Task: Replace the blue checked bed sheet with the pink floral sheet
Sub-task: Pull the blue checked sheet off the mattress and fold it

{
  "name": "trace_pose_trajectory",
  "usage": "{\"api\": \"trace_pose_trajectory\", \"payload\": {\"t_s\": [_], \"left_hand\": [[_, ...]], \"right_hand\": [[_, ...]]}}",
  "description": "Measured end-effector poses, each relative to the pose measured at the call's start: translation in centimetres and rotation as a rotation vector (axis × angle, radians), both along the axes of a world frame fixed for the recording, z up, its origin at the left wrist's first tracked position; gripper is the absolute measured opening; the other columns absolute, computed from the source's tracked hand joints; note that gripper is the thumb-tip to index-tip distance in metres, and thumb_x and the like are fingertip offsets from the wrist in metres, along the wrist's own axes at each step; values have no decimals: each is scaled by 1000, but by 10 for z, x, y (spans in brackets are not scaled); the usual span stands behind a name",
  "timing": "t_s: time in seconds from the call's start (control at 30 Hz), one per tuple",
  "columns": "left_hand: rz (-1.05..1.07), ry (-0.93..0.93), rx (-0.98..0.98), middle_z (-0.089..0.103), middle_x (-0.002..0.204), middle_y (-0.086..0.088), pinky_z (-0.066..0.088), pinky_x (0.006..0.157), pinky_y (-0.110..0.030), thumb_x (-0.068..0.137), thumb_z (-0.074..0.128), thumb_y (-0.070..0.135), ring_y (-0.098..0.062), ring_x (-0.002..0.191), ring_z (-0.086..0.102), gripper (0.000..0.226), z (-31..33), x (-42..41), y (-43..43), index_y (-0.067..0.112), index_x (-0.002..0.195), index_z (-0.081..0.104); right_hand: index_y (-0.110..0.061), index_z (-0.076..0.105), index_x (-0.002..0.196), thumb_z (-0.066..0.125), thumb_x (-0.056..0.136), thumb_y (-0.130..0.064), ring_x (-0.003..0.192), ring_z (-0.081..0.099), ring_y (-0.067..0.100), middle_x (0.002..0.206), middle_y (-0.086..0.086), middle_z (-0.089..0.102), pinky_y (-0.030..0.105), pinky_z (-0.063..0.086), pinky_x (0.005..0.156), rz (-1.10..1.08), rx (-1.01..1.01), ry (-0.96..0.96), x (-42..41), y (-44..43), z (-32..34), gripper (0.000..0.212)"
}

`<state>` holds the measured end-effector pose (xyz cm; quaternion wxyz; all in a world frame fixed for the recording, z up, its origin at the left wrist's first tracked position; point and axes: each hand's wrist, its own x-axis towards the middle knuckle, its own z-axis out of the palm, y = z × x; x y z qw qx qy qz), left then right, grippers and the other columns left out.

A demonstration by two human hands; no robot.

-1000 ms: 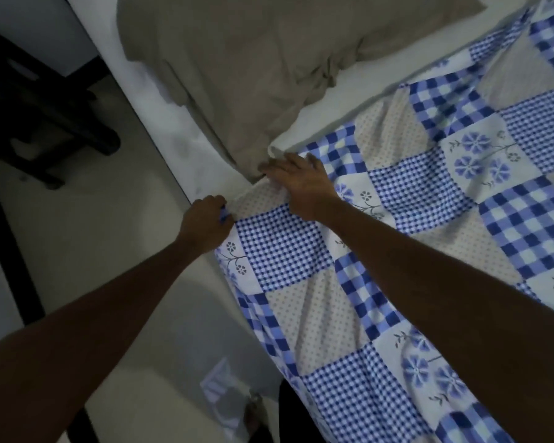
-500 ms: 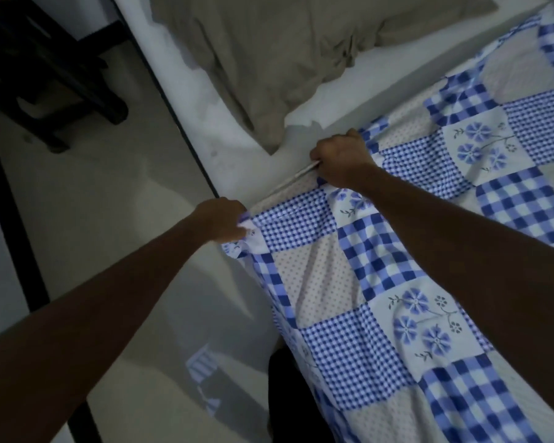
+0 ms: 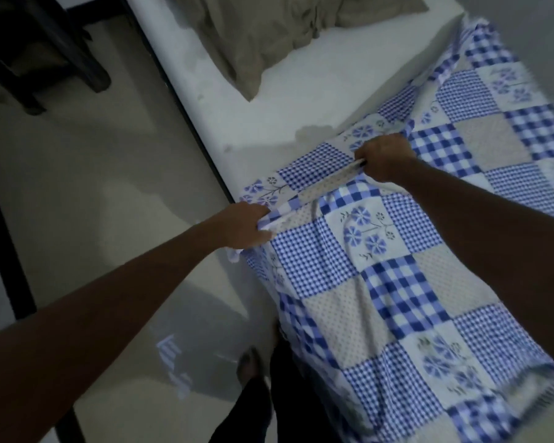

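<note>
- The floor fills the left half of the frame, a wide bare stretch running along the bed's dark side rail.
- The blue checked sheet covers the lower right of the frame. It lies over the mattress and hangs down the bed's left side at lower centre. Its upper edge runs diagonally from mid-frame up toward the upper right corner.
- The bare white mattress shows above that edge, in the upper centre.
- A beige pillow lies at top centre, its lower corner well apart from the sheet's edge.
- Dark furniture stands on the floor at the upper left, apart from the bed.
- The right hand is at centre right, fingers clamped on a raised fold near the sheet's upper edge.
- The left hand is at the bed's left edge, fingers curled tight round the same fold.
</note>
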<state>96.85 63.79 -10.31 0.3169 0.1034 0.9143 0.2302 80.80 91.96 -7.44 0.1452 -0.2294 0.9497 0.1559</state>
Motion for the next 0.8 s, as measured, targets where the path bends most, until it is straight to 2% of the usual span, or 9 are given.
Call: {"api": "trace_pose_trajectory", "payload": {"t_s": [0.1,0.23,0.3,0.37,0.43,0.5,0.57,0.67,0.8], "left_hand": [[-53,-172,-26,61,113,-14,33,70,-28,95,63,29,-30,94,58,41,0,32,34,3,126,52],[-84,-317,50,58,97,-23,36,59,-30,97,58,17,-26,72,50,68,4,71,87,14,155,23],[-53,-301,22,55,89,-20,31,52,-28,96,57,15,-25,66,45,56,5,88,110,8,146,34],[2,-254,-38,44,77,-10,26,52,-29,94,59,13,-19,60,38,24,6,108,133,3,113,48],[41,-225,-84,39,77,-6,32,60,-30,95,58,15,-21,65,42,19,10,131,157,6,97,42],[67,-223,-117,51,92,-10,46,75,-35,95,59,18,-29,87,56,24,8,158,182,2,109,47],[103,-204,-133,62,107,-16,51,81,-38,92,61,18,-30,91,60,36,7,187,207,1,122,52],[185,-153,-187,63,104,-14,45,73,-30,90,60,17,-26,84,56,26,9,232,246,5,113,56],[303,-164,-180,61,125,-14,45,85,-31,91,59,16,-29,109,59,42,9,300,306,7,132,55]], "right_hand": [[-25,72,109,61,93,-26,107,65,31,112,7,70,45,51,87,-8,56,-60,34,34,8,19],[-21,74,105,61,92,-26,105,66,31,107,8,71,44,53,86,-8,99,-73,77,78,16,19],[-19,75,103,63,91,-29,102,67,32,103,9,71,44,53,86,-17,91,-70,95,103,16,20],[-17,74,102,65,91,-36,100,67,32,102,10,71,42,52,85,-3,86,-37,113,128,14,24],[-15,72,101,65,91,-40,99,68,32,102,11,72,42,52,83,46,84,-16,131,152,11,28],[-16,71,100,62,92,-41,97,68,31,102,9,72,41,52,81,84,102,-25,150,172,10,27],[-19,71,99,59,93,-39,96,68,30,101,7,71,38,51,80,117,95,-42,171,193,9,24],[-18,71,97,58,93,-32,95,68,30,99,8,71,36,47,76,158,30,-18,204,229,10,19],[-13,73,90,61,89,-29,88,69,33,89,11,71,39,51,76,237,-59,-20,246,274,5,20]]}}
